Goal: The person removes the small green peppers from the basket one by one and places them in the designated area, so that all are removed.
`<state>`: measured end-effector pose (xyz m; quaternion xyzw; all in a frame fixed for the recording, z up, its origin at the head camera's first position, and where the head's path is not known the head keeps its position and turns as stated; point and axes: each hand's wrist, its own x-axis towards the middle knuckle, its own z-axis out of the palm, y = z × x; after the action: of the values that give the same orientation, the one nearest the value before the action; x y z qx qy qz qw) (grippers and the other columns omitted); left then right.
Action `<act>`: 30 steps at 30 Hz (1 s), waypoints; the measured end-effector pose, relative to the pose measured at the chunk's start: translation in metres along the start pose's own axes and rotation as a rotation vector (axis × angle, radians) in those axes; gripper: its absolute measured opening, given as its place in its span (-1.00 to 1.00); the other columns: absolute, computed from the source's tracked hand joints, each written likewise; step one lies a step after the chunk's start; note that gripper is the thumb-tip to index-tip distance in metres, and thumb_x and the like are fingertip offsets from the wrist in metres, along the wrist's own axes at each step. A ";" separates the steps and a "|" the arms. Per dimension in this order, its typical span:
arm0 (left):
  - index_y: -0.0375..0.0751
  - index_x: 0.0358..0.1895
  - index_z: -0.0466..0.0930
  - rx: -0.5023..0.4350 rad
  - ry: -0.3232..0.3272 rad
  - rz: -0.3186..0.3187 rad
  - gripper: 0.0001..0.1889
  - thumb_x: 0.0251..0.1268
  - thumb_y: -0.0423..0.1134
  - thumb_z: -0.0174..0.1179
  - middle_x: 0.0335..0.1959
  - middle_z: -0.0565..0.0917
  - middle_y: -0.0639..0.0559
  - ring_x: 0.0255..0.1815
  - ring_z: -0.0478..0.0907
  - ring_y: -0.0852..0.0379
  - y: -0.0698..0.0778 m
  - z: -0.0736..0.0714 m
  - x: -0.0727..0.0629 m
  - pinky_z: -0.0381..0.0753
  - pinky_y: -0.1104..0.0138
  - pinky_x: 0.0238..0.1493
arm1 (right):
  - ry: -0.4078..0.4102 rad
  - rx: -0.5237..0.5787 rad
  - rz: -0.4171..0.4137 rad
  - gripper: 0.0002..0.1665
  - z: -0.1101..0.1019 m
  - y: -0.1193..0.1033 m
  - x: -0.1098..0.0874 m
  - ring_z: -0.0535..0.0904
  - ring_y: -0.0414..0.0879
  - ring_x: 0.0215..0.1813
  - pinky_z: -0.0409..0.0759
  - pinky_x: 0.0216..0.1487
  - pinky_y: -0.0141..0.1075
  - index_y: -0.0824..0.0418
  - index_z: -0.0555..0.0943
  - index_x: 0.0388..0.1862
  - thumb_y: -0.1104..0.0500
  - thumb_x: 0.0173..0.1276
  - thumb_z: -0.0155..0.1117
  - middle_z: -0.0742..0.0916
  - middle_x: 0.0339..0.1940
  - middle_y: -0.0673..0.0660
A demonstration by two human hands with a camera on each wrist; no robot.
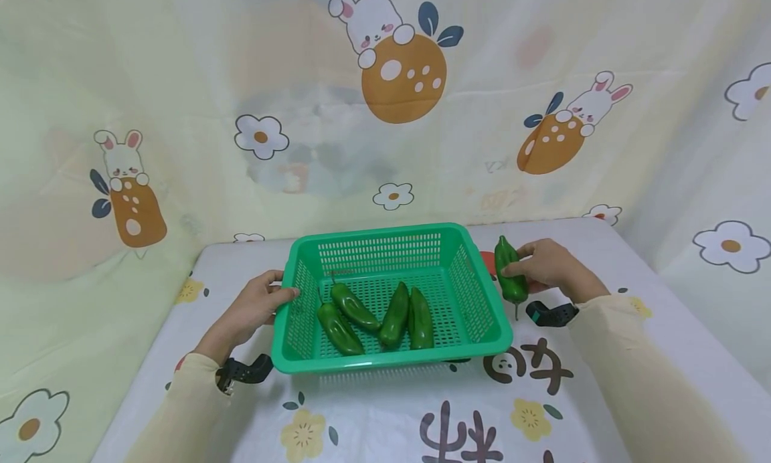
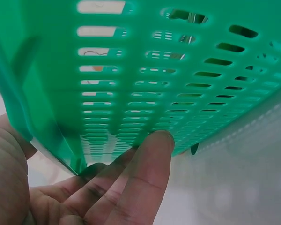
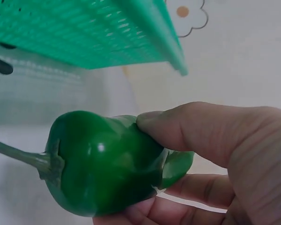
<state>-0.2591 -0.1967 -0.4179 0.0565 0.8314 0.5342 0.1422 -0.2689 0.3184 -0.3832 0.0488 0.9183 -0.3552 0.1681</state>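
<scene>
A green plastic basket (image 1: 385, 364) with slotted walls stands at the middle of the table, several green peppers (image 1: 394, 316) lying on its floor. My left hand (image 1: 255, 302) grips the basket's left rim, thumb over the top and fingers beneath. In the left wrist view those fingers (image 2: 147, 173) press the slotted outer wall. Just right of the basket, my right hand (image 1: 551, 269) holds another green pepper (image 1: 508, 272) between thumb and fingers, its stem pointing down toward me. The right wrist view shows this pepper (image 3: 100, 159) close up, beside the basket's outer wall (image 3: 84, 33).
A white cloth with flowers and dark lettering covers the table (image 1: 361, 416). Behind it hangs a pale curtain (image 1: 325, 182) printed with rabbits and flowers. A red patch (image 1: 489, 262) shows between the basket and the held pepper. Both wrists wear black devices (image 1: 551, 314).
</scene>
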 end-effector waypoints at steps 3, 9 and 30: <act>-0.46 0.42 0.28 0.004 0.003 -0.004 -0.47 0.56 -0.24 0.12 0.09 0.68 -0.40 -0.11 0.80 -0.12 0.000 0.000 0.000 0.83 0.05 -0.12 | -0.007 -0.004 0.018 -0.18 0.003 0.005 0.003 0.75 -0.10 -0.29 0.82 -0.14 -0.19 0.62 0.38 0.39 0.02 0.44 0.36 0.70 -0.01 0.42; -0.46 0.39 0.31 0.011 0.000 -0.005 -0.50 0.57 -0.23 0.11 0.10 0.67 -0.41 -0.09 0.80 -0.14 0.000 0.000 -0.001 0.83 0.04 -0.12 | -0.001 0.011 0.041 -0.18 0.009 0.015 0.009 0.76 -0.09 -0.30 0.82 -0.15 -0.17 0.64 0.38 0.37 0.03 0.43 0.37 0.71 -0.05 0.42; -0.45 0.40 0.31 -0.010 0.003 -0.018 -0.50 0.58 -0.22 0.12 0.12 0.67 -0.41 -0.09 0.80 -0.14 -0.001 0.001 0.000 0.84 0.07 -0.14 | 0.008 -0.030 0.059 -0.26 0.022 0.033 0.017 0.75 -0.09 -0.34 0.82 -0.23 -0.21 0.66 0.46 0.28 0.09 0.40 0.38 0.73 -0.14 0.39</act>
<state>-0.2587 -0.1967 -0.4194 0.0474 0.8294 0.5372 0.1463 -0.2723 0.3271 -0.4253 0.0745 0.9223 -0.3361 0.1756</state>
